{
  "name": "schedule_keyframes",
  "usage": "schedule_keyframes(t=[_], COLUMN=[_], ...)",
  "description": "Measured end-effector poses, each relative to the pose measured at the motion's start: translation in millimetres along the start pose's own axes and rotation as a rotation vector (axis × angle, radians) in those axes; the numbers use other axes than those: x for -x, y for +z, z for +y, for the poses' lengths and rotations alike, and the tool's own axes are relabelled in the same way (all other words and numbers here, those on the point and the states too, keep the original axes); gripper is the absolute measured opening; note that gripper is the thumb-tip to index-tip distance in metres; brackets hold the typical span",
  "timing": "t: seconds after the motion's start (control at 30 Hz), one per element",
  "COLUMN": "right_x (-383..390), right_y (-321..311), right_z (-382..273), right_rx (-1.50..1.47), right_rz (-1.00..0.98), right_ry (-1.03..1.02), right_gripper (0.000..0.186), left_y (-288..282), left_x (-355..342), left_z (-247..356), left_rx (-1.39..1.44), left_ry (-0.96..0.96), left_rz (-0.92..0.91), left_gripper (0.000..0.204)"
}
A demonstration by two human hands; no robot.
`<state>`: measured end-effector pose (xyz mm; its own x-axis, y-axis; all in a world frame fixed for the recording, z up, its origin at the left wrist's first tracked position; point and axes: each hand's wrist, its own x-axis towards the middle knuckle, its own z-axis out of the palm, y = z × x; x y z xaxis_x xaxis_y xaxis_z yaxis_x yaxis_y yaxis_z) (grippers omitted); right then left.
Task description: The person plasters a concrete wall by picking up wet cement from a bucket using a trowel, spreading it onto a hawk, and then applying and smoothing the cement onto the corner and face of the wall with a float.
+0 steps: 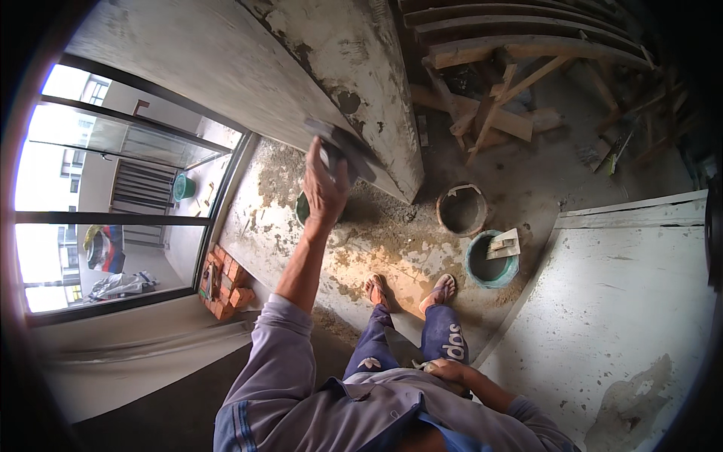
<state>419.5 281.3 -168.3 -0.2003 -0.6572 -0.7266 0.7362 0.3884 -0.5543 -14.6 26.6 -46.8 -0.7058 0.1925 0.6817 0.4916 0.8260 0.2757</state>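
Note:
My left hand (325, 188) is raised and closed round the handle of a flat, dark plastering trowel (354, 151). The blade lies against or very close to the corner edge of a plastered wall (301, 83); I cannot tell if it touches. Down at my waist, my right hand (447, 370) has its fingers curled in, with a small pale bit showing beside them that I cannot make out. Partly hidden behind my left hand is a green bucket (301, 209) on the floor.
Right of my feet stand a round bucket (461, 209) and a green bucket (482, 280) with a pale float (503, 244) across its rim. Wooden boards (489, 113) crowd the far right. Orange bricks (226, 285) lie by the window frame (120, 220). A white panel (602, 279) stands at right.

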Motion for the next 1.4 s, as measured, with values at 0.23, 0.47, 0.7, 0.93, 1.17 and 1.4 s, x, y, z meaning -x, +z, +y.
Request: schedule_keyframes(t=[0.23, 0.47, 0.7, 0.93, 1.17, 1.4], right_x=[-27.5, -73.0, -103.0, -185.5, -247.8, -266.1], right_y=[6.7, 13.9, -8.8, -92.1, -185.0, -264.1], right_z=[24.8, 27.1, 9.7, 47.0, -7.5, -83.3], right_rx=[-0.034, -0.294, -0.411, 0.47, 0.889, 1.115], right_rz=[0.097, 0.121, 0.51, 0.503, 0.46, 0.562], right_ry=[0.021, -0.008, 0.079, 0.053, -0.137, -0.079], right_gripper=[0.062, 0.042, 0.064, 0.083, 0.053, 0.051], left_y=[-43.4, -76.1, -32.6, 38.1, 84.7, 83.2], left_x=[32.2, 27.2, 100.7, 153.1, 228.0, 238.8], left_z=[2.5, -24.3, -69.2, -106.9, -212.1, -322.0], left_rx=[0.164, 0.829, 0.839, 1.01, 0.548, 0.271], left_ry=[-0.228, -0.658, -0.73, -0.759, -0.462, -0.076], left_rz=[0.035, 0.267, 0.357, 0.484, 0.74, 0.699], left_gripper=[0.069, 0.063, 0.055, 0.058, 0.038, 0.023])
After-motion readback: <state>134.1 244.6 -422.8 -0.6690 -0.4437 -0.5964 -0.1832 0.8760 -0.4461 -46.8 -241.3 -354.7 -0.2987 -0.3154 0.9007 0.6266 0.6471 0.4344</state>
